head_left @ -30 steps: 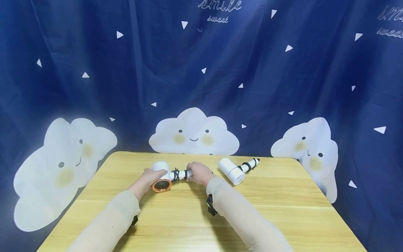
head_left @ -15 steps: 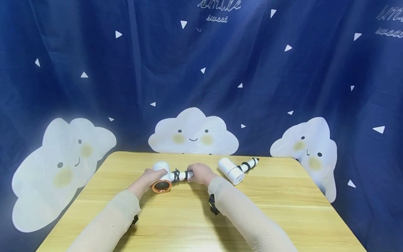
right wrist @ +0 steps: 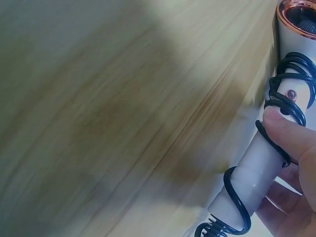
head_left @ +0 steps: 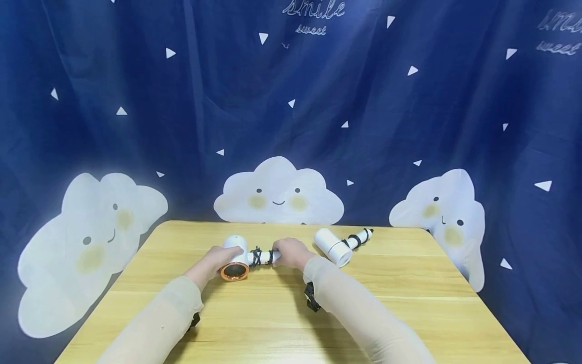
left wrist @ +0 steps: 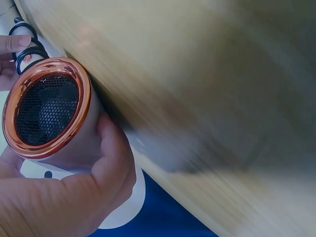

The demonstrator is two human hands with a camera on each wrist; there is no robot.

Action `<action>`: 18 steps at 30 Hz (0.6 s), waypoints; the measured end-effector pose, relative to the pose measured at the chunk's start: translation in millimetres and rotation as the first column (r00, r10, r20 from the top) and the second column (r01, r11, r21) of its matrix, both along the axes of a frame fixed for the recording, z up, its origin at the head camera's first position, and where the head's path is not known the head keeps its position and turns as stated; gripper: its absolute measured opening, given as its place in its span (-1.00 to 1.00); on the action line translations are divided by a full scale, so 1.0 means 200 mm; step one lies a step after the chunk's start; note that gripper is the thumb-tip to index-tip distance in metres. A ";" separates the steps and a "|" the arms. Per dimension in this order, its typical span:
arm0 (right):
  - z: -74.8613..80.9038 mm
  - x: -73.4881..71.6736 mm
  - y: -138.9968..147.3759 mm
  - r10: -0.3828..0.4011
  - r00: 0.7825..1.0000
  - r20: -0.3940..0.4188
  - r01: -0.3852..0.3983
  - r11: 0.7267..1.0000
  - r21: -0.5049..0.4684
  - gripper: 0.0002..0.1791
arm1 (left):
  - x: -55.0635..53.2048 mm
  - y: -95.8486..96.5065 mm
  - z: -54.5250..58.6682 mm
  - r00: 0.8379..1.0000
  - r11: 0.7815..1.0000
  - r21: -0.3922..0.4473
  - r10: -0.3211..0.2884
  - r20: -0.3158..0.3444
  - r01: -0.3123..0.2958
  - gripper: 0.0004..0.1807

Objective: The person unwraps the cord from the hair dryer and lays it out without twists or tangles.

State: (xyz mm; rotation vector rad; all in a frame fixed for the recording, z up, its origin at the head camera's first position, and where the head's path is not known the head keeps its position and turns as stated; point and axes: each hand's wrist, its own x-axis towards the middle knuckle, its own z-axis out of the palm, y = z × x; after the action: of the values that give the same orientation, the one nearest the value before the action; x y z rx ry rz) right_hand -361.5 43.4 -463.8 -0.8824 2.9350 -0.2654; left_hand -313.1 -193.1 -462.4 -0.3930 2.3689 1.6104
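- Left hand [head_left: 217, 259] grasps a white hair dryer [head_left: 244, 258] by its barrel, fingers curled round the wide body; the bulk seems to sit there, so a whole-hand hold suits it.
- Right hand [head_left: 291, 253] grips the handle [right wrist: 254, 170], thumb across its face and fingers bent behind. With a hand at either end, the dryer is probably kept from rolling or swinging.
- Black cord [right wrist: 289, 104] is wound round that handle, with loops right beside the thumb; the grasp presumably helps stop them sliding.
- Copper-coloured rim [left wrist: 85, 96] and dark mesh [left wrist: 49, 106] point back toward the person. The left hand's fingers leave the mesh uncovered, perhaps simply because they take the barrel further along.
- Held crosswise, the dryer is left of centre toward the far side of the table [head_left: 254, 313]; whether it touches the wood or is just above, I cannot tell.
- Another dryer [head_left: 334, 247] lies near the right hand but apart from it, its handle pointing away to the right. Its own dark lead is wrapped too, likely for tidiness.
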 end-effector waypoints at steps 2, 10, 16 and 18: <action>0.01 0.01 0.01 0.008 1.000 -0.005 -0.008 1.000 0.006 -0.62 | 0.00 0.01 0.00 1.000 1.000 0.001 -0.004 0.002 0.004 -0.28; 0.04 0.05 0.05 0.023 0.999 -0.033 -0.023 1.000 0.011 -0.65 | 0.04 0.05 0.02 0.999 0.999 0.032 -0.029 -0.020 0.030 -0.31; 0.04 0.08 0.09 0.048 0.998 -0.051 -0.048 0.999 0.009 -0.67 | 0.04 0.07 0.00 0.999 1.000 0.003 -0.027 -0.025 0.028 -0.35; 0.05 0.08 0.10 0.052 0.997 -0.056 -0.052 0.999 0.004 -0.67 | 0.04 0.07 0.00 0.999 1.000 -0.007 -0.024 -0.023 0.024 -0.32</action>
State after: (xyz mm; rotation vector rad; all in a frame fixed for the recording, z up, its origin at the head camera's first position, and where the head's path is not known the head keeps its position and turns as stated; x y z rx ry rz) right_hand -345.8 62.6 -454.8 -0.9805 2.9567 -0.2378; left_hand -304.5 -178.5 -462.7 -0.3480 2.3875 1.6055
